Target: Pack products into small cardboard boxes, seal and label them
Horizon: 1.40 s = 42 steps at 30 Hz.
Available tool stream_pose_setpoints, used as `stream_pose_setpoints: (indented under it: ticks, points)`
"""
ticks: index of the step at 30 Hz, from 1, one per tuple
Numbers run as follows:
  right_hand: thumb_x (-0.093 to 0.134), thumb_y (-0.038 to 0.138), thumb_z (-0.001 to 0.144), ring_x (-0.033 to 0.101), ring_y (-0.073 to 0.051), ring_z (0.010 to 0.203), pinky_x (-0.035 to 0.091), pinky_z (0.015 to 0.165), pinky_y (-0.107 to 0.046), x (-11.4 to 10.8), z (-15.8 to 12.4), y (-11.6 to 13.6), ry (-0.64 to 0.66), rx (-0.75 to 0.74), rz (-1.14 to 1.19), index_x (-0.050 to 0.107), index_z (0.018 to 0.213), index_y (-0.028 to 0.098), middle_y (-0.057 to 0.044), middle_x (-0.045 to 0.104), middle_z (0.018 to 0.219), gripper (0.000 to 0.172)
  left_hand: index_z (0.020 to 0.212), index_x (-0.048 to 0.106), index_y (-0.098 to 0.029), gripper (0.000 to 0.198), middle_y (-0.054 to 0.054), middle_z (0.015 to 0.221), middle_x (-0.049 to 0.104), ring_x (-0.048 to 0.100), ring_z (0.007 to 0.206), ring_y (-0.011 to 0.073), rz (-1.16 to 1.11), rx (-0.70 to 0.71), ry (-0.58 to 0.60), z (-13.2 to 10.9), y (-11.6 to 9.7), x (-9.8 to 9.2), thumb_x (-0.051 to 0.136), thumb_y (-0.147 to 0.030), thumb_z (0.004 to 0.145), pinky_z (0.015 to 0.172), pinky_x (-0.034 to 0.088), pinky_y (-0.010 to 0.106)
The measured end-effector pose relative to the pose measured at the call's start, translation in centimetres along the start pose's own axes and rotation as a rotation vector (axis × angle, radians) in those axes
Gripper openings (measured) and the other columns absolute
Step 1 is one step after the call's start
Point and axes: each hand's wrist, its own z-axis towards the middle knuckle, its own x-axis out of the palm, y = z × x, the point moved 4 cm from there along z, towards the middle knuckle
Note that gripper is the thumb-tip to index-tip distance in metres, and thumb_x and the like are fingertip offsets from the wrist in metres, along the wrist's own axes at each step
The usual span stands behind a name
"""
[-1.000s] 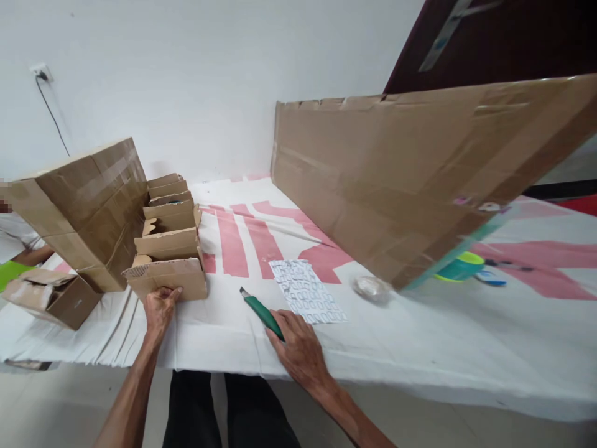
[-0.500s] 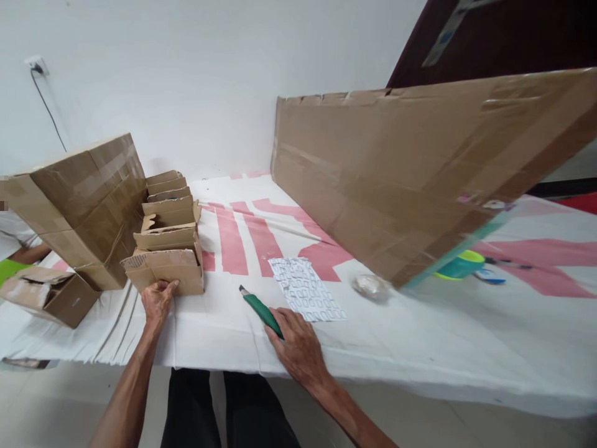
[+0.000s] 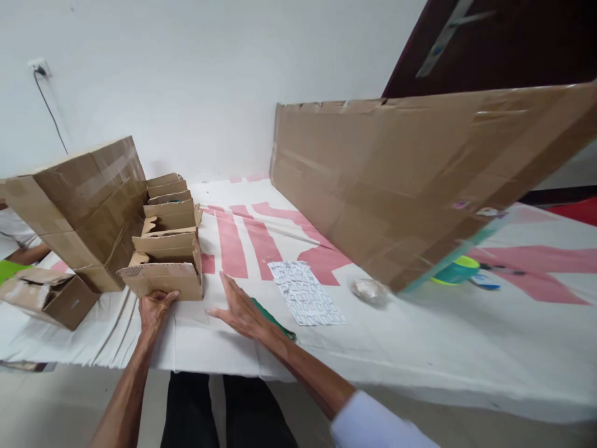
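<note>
My left hand (image 3: 155,311) has its curled fingers and thumb pressed on the lower front of an open cardboard box (image 3: 168,283), the nearest in a row of open-topped boxes. My right hand (image 3: 240,308) is open, thumb spread from the fingers, reaching over the table just right of that box. Beneath and behind its wrist lies a green-handled utility knife (image 3: 275,318); its blade end is hidden by the hand. To the right of the knife is a white sheet with a grey printed pattern (image 3: 308,295).
A tall taped carton (image 3: 88,199) borders the row on the left, with a small box (image 3: 56,298) before it. A large cardboard panel (image 3: 396,180) slants at right. Near it sit a clear plastic bundle (image 3: 370,290) and a tape roll (image 3: 457,272). Another person's arm (image 3: 30,254) shows far left.
My right hand has left the utility knife on the table and moved left toward the box, opening out. My left hand stays at the box front.
</note>
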Motion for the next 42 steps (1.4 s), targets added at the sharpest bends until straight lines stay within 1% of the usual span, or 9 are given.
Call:
stream_pose_setpoints:
  ticks: [2,5,10,19,28,32,36,39,42]
  points:
    - [0.073,0.042,0.092,0.060,-0.039,0.137,0.054,0.107,-0.051,2.6,2.8,0.6,0.063,-0.003,0.053,0.034,0.164,0.018,-0.020,0.058,0.152,0.086,0.060,0.075,-0.024,0.042,0.007,0.065,0.076,0.072,0.069,0.0287,0.005,0.000,-0.004,0.1,0.1,0.1,0.079,-0.065,0.068,0.060,0.046,0.034]
    - [0.062,0.037,0.100,0.063,-0.035,0.132,0.055,0.106,-0.048,5.5,5.0,0.6,0.040,0.023,0.094,0.036,0.163,0.023,-0.017,0.062,0.148,0.070,0.059,0.075,-0.025,0.042,0.007,0.064,0.076,0.072,0.069,0.0286,0.016,0.009,0.003,0.6,0.1,0.3,0.080,-0.066,0.067,0.062,0.046,0.035]
    - [0.054,0.045,0.104,0.053,-0.036,0.142,0.048,0.113,-0.054,7.7,6.8,-1.1,0.041,0.062,0.113,0.030,0.165,0.019,-0.020,0.054,0.156,0.070,0.060,0.075,-0.025,0.042,0.007,0.066,0.077,0.072,0.073,0.0289,0.028,0.015,-0.002,3.0,-0.1,1.1,0.079,-0.066,0.069,0.064,0.047,0.034]
    - [0.054,0.048,0.102,0.052,-0.037,0.140,0.045,0.114,-0.054,9.2,11.9,-4.0,0.033,0.063,0.153,0.028,0.164,0.012,-0.024,0.054,0.155,0.076,0.066,0.076,-0.022,0.038,0.009,0.071,0.077,0.074,0.078,0.0305,0.069,0.003,-0.017,7.7,-1.1,3.3,0.080,-0.060,0.074,0.069,0.050,0.034]
    - [0.055,0.040,0.100,0.057,-0.034,0.128,0.047,0.108,-0.051,7.4,14.5,-3.5,0.096,0.125,0.098,0.035,0.159,0.010,-0.023,0.061,0.140,0.069,0.073,0.079,-0.021,0.039,0.013,0.081,0.079,0.075,0.089,0.0351,0.135,-0.040,-0.032,10.5,-1.7,4.5,0.079,-0.060,0.076,0.076,0.053,0.038]
    - [0.057,0.031,0.098,0.054,-0.035,0.133,0.045,0.113,-0.055,5.4,11.7,-1.3,0.061,0.104,0.069,0.047,0.152,0.015,-0.020,0.061,0.141,0.058,0.077,0.080,-0.021,0.039,0.014,0.084,0.080,0.075,0.093,0.0364,0.157,-0.048,-0.031,10.8,-2.1,4.6,0.078,-0.060,0.079,0.078,0.053,0.039]
    - [0.055,0.028,0.100,0.055,-0.034,0.133,0.048,0.113,-0.055,1.9,4.9,1.0,-0.020,-0.049,0.006,0.056,0.146,0.021,-0.016,0.063,0.140,0.047,0.080,0.080,-0.020,0.039,0.015,0.087,0.080,0.075,0.095,0.0367,0.173,-0.051,-0.025,10.9,-2.4,4.7,0.075,-0.059,0.081,0.079,0.053,0.039]
    - [0.054,0.024,0.099,0.058,-0.034,0.129,0.052,0.107,-0.055,-0.9,-1.1,0.2,-0.086,-0.030,-0.123,0.063,0.138,0.020,-0.016,0.064,0.139,0.040,0.079,0.080,-0.021,0.039,0.014,0.085,0.080,0.074,0.095,0.0363,0.179,-0.047,-0.018,11.2,-2.7,4.9,0.075,-0.059,0.082,0.080,0.052,0.039]
    - [0.053,0.022,0.098,0.062,-0.033,0.122,0.055,0.100,-0.052,-3.1,-5.9,-2.3,-0.144,0.031,-0.243,0.066,0.133,0.020,-0.015,0.068,0.131,0.037,0.078,0.080,-0.021,0.040,0.014,0.084,0.080,0.074,0.094,0.0357,0.185,-0.036,-0.011,11.5,-3.0,5.2,0.072,-0.059,0.083,0.079,0.052,0.038]
